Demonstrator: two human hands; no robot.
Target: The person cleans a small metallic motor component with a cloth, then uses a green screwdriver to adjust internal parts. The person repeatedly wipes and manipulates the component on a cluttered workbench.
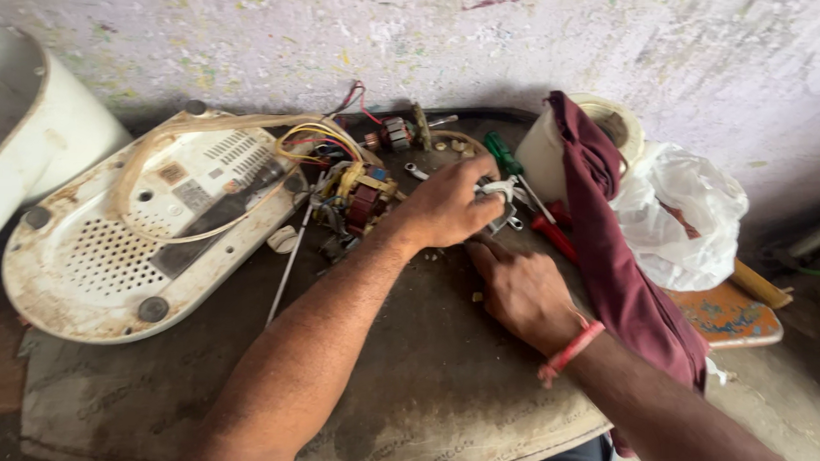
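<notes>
L hand (448, 205) grips small white part (499, 189); R hand (523, 290) loosely curled on mat (418, 389), holds nothing

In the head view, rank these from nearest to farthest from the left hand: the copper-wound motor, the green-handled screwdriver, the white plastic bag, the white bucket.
From the left hand:
1. Green-handled screwdriver, just past the fingers, toward the wall; the motor, beside the wrist, is nearly as near, too close to call.
2. White plastic bag, far right.
3. White bucket, far left corner.
</notes>
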